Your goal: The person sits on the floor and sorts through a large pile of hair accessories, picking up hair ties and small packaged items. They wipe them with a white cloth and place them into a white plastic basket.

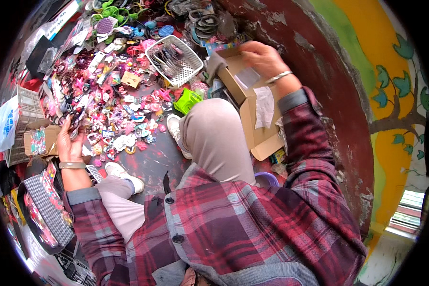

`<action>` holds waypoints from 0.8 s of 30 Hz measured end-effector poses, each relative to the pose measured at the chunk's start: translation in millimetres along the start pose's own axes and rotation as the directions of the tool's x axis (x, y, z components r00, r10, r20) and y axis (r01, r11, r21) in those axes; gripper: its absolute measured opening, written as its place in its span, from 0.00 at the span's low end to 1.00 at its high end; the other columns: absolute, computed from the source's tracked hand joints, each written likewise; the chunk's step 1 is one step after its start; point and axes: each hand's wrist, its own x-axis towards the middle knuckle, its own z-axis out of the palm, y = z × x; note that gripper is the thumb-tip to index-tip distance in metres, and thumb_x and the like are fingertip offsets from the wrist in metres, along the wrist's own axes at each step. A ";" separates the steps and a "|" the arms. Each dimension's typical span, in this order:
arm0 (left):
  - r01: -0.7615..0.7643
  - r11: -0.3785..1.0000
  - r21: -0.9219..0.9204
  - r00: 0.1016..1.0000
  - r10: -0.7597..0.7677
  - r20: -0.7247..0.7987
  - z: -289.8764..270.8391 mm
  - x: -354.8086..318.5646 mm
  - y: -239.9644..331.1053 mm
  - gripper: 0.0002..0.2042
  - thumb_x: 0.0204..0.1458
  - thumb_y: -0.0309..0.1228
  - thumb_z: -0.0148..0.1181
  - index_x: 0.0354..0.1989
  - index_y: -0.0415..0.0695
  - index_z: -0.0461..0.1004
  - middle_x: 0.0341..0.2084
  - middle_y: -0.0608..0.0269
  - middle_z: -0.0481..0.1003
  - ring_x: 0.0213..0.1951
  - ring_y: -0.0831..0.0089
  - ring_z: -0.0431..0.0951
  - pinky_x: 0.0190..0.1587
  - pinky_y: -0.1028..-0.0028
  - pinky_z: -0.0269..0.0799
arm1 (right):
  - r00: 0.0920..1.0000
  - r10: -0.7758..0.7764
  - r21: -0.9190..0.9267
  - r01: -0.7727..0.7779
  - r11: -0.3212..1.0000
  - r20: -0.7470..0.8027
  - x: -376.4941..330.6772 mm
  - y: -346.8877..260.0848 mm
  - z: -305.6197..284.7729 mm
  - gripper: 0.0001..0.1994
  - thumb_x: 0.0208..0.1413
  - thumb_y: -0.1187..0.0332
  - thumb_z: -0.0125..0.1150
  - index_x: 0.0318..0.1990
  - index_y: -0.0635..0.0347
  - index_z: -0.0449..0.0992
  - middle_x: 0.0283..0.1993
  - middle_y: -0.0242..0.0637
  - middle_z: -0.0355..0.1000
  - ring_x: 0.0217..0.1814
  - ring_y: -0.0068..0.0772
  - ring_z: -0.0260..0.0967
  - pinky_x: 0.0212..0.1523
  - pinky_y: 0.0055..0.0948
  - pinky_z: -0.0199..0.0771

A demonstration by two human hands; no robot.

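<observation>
Pinching a dark trinket left of the white basket, the left grip could drop it by loosening. The right grip is too blurred to tell.

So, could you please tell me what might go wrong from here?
The small dark item in the left hand could slip into the colourful accessory pile and be hard to spot. The white shoes stand near that pile, so a small step might crush pieces. The open cardboard box sits close to the right knee, which could nudge it.
</observation>
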 end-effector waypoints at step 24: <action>0.112 0.994 0.017 0.992 -0.111 -0.065 8.3 -20.1 -78.1 0.06 0.49 0.27 0.55 0.36 0.43 0.73 0.33 0.62 0.75 0.38 0.68 0.72 0.41 0.67 0.65 | 0.307 0.853 0.679 -0.517 0.522 -0.422 -189.4 305.1 1.7 0.13 0.49 0.55 0.55 0.30 0.56 0.72 0.22 0.35 0.67 0.22 0.29 0.65 0.21 0.32 0.67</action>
